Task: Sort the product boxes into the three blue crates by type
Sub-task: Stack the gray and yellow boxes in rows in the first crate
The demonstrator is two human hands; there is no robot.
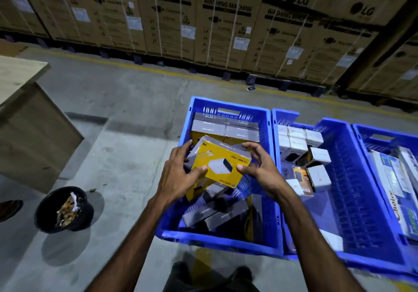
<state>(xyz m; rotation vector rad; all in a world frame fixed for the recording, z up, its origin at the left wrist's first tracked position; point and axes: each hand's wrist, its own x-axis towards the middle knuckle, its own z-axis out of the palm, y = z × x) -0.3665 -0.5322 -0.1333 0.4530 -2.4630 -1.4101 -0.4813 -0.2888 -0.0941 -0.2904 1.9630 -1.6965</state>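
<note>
Head view, left to right: wooden table at far left, black bucket of scraps on the floor below it. Left hand and right hand grip opposite ends of a yellow box, tilted, above the left crate. That crate has grey boxes stacked neat at the far end, more lying loose at the near end. Middle crate holds small white boxes in its far left part. Right crate holds flat printed boxes. Washing machine cartons line the back.
</note>
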